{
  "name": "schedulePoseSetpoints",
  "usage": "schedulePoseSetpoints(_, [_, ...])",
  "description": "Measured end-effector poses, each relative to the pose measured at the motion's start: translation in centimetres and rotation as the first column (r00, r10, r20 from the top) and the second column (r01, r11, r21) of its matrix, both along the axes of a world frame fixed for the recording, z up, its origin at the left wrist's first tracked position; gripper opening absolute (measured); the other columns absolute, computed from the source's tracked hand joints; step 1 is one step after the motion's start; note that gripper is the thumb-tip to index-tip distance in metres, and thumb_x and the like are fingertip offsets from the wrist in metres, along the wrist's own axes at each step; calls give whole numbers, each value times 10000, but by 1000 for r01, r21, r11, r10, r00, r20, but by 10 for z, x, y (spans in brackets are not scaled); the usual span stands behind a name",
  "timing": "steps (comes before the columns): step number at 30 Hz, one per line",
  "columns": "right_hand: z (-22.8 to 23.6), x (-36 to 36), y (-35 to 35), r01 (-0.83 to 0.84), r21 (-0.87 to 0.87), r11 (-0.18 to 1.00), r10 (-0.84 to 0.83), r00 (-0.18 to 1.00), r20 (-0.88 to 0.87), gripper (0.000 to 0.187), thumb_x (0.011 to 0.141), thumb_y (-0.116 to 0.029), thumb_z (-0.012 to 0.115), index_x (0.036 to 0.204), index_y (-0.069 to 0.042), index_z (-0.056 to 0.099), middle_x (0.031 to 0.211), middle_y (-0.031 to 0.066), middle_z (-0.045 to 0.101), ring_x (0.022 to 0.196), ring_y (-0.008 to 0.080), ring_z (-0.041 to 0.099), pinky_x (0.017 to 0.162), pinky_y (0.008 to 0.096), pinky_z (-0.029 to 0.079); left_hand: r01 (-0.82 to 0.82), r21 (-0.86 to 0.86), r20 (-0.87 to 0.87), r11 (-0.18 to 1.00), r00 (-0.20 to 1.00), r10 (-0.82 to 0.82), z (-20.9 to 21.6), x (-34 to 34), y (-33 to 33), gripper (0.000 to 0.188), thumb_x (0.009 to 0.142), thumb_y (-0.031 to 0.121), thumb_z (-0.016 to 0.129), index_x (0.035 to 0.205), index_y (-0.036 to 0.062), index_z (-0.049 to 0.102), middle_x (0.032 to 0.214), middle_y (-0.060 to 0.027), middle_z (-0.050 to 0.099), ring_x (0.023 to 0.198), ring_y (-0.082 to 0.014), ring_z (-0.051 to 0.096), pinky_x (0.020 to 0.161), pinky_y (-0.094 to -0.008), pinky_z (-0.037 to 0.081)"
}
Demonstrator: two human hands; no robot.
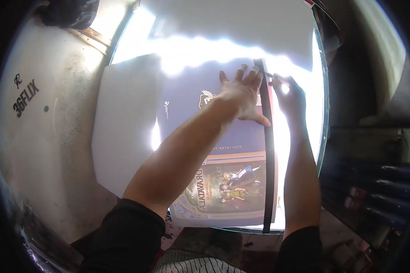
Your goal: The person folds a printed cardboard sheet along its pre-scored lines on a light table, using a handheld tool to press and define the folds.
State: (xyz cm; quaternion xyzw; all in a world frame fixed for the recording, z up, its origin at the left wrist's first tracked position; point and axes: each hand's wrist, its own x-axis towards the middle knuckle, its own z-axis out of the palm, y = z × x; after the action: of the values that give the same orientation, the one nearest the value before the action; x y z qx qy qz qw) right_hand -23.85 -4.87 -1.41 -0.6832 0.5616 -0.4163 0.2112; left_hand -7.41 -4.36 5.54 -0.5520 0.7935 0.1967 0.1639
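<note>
A large printed sheet [187, 113] with a mirrored-looking blue and illustrated print lies on a brightly lit glass table [323, 91]. Along its right side runs a long dark straight strip [269, 182], like a ruler. My left hand [243, 93] is spread flat over the sheet, its fingertips and thumb reaching the strip's left edge. Just right of the strip's upper part, my right hand [289, 88] is closed in a pinch on a thin dark tool [270, 75]. Its tip is near the strip; glare hides what kind of tool it is.
White blank paper [123, 123] extends left of the print. A pale board [45, 136] with dark lettering stands at the left, with a dark bag-like thing [73, 13] above. More white sheet [241, 22] covers the table's far end. Dark shelving with blue items [373, 191] is at the right.
</note>
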Motion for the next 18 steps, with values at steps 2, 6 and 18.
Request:
schedulePoseSetpoints(2, [6,-9,34,5,115,993,-9,999,40,236,938,-232,647,1076,-58,726,971,115,747,946,297,719,837,392,556,-2,-4,9,1000,1000,2,-6,-1,-1,1434,591,848,737,1610,74,88,1687,-100,102,1558,-324,49,1209,-671,138])
schedulePoseSetpoints(6, [17,-26,117,12,151,988,-27,995,98,193,883,-123,705,1065,-77,749,912,109,749,900,261,720,847,393,557,6,-96,30,995,1000,-3,-9,4,-3,1445,577,857,728,1605,55,106,1682,-105,134,1557,-327,63,1176,-700,186])
schedulePoseSetpoints(18, [70,-81,367,89,308,947,-35,984,-176,260,763,-60,768,1021,-57,738,882,41,732,878,193,685,838,372,400,-3,-95,44,995,999,8,-10,-8,1,1431,595,767,808,1569,-38,138,1620,-304,159,1526,-427,122,1251,-499,194])
